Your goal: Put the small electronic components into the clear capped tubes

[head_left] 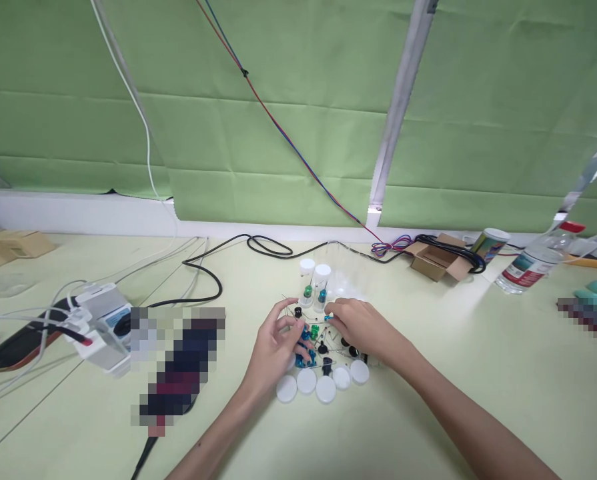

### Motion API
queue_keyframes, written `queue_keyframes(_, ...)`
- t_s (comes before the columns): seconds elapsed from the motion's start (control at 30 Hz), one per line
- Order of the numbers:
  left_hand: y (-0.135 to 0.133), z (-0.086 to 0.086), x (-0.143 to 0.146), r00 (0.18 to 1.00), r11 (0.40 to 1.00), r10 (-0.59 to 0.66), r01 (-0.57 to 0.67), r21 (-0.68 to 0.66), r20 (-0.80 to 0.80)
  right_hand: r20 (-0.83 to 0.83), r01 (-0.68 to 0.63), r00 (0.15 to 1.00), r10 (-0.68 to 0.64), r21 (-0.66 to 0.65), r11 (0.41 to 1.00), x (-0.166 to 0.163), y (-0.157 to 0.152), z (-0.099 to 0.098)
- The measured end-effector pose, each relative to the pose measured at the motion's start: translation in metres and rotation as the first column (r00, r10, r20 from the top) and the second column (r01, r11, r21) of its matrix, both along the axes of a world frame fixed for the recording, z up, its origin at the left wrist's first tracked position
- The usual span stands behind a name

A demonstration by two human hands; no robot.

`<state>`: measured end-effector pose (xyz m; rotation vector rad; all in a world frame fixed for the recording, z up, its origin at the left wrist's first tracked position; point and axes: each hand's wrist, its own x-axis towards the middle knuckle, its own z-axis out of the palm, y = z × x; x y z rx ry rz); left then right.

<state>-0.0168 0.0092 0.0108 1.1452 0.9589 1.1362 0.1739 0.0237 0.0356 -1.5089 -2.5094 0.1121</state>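
Note:
My left hand (273,343) hovers over a pile of small parts, its index finger bent and its fingers apart. Blue plastic pieces (305,360) lie under and beside its fingertips. My right hand (358,325) pinches a small blue piece (328,318) between thumb and fingers at the pile's far side. A green piece (315,331), black pieces (323,347) and thin metal pins lie between the hands. Behind them stand two clear tubes with white caps, one with a green piece (308,291) inside, the other with a blue piece (323,295).
Several white round caps (326,389) lie in front of the pile. More clear tubes (345,273) stand farther back. A black cable (273,252) runs along the wall. To the right are a cardboard box (438,260) and a bottle (531,263); a white power strip (103,330) is left.

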Motion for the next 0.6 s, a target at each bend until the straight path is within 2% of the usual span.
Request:
queue_keyframes(0.17,0.0,0.004,0.0,1.0,0.999,0.03,-0.03,-0.02,0.004,-0.013,-0.034,0.999,0.033,-0.054,0.998,-0.002,0.014,0.007)
queue_keyframes(0.43,0.004,0.003,-0.002,0.994,0.994,0.105,-0.105,-0.028,-0.009,-0.107,-0.082,0.991,0.081,-0.004,0.997,0.011,0.02,-0.015)
queue_keyframes(0.6,0.003,0.006,-0.003,0.99,0.99,0.136,-0.137,-0.033,-0.035,-0.082,-0.095,0.992,0.091,-0.045,0.994,0.018,0.018,-0.011)
